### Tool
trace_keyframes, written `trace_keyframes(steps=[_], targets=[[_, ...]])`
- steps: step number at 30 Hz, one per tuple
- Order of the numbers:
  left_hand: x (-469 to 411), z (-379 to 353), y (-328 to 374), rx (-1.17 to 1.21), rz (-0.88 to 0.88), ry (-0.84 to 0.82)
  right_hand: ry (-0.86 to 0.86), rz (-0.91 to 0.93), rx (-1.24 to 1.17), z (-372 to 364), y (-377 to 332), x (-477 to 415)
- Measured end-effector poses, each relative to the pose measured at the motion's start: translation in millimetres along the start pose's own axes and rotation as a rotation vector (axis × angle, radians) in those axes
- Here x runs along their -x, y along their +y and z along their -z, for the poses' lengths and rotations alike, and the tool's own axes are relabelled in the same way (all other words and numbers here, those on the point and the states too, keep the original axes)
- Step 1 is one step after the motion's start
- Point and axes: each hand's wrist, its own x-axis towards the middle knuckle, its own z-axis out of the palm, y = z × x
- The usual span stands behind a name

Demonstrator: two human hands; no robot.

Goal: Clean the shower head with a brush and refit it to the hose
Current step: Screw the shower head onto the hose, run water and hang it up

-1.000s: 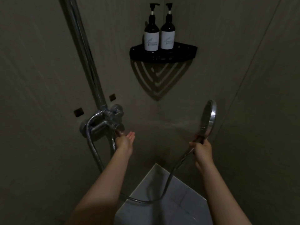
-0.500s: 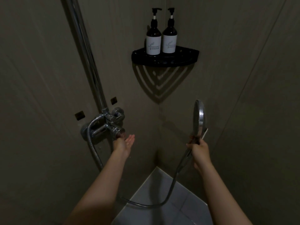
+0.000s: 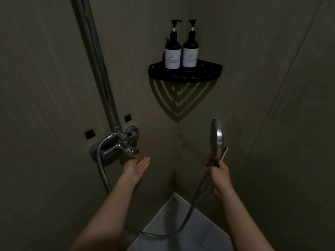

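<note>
Rinsing or testing step, I judge — right hand (image 3: 219, 173) grips the head (image 3: 217, 137) on its hose (image 3: 188, 213), left hand (image 3: 136, 164) spread at the tap (image 3: 125, 142) — next, turn it.

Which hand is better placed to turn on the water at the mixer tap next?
Left. The left hand lies open, palm up, right under the mixer tap's knob, while the right hand is busy gripping the shower head by its handle, away from the tap.

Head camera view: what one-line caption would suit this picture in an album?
Right hand holds a chrome shower head upright on its hose, while the left hand reaches the wall tap.
</note>
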Motion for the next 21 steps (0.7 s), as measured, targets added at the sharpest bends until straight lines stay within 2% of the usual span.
trace_keyframes(steps=[9, 21], targets=[[-0.9, -0.4, 10.8, 0.109, 0.143, -0.065, -0.052, 0.012, 0.014, 3.7, -10.4, 7.0], [-4.2, -3.2, 0.0, 0.142, 0.107, 0.042, -0.084, 0.015, 0.003, 4.7, -16.9, 6.6]])
